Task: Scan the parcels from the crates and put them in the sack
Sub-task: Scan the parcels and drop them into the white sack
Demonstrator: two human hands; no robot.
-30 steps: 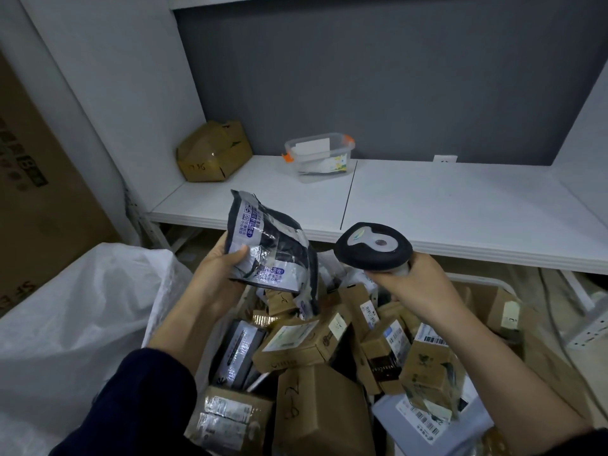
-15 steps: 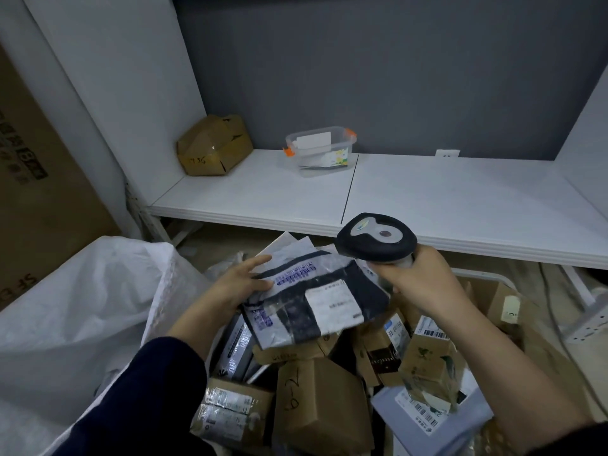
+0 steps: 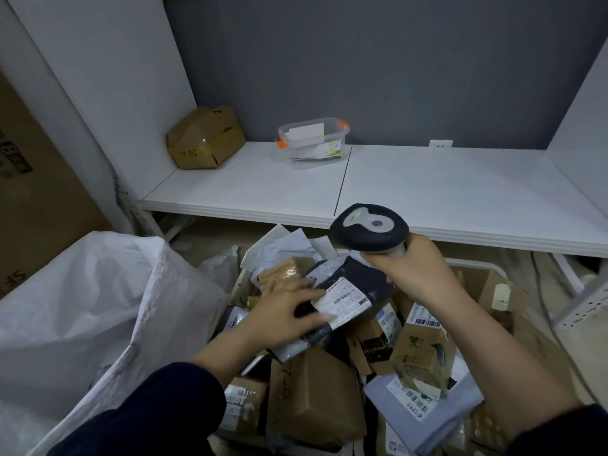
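My left hand (image 3: 283,312) holds a dark plastic mailer (image 3: 348,292) flat over the crate, its white barcode label facing up. My right hand (image 3: 418,274) grips the handle of a black handheld scanner (image 3: 370,230), whose head hovers just above the mailer's far end. Below both hands the crate (image 3: 477,266) is heaped with brown cardboard parcels (image 3: 312,396) and labelled pouches. The white woven sack (image 3: 82,307) stands open to the left of the crate.
A white shelf (image 3: 427,189) runs behind the crate, carrying a crumpled cardboard box (image 3: 205,143) and a clear plastic tub (image 3: 314,143). A large brown carton (image 3: 29,192) stands at the far left. A cable (image 3: 552,311) trails on the right.
The mailer has been turned from upright to flat with its label up and lowered onto the pile. The scanner has dropped closer over it.
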